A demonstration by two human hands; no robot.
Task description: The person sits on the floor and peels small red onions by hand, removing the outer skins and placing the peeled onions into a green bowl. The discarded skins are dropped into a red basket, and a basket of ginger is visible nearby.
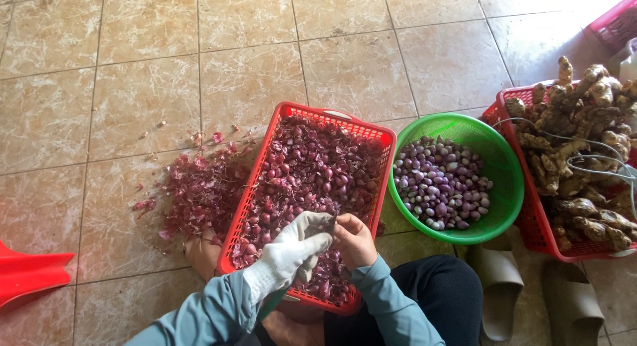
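Observation:
My left hand [295, 250], in a white knit glove, and my bare right hand [355, 240] meet over the near end of a red slotted basket [265, 161] heaped with unpeeled purple-red shallots [308, 167]. Both hands pinch one small dark shallot [330, 222] between the fingertips. A blade may be in the right hand, but I cannot tell. To the right stands a round green basket [494, 153] holding peeled pale-purple shallots [441, 183].
A pile of red shallot skins [202, 187] lies on the tiled floor left of the red basket. A second red basket [531, 213] of ginger roots [580, 140] sits at right. Tan slippers [501, 286] lie near my knees; a red plastic piece [30, 270] is at far left.

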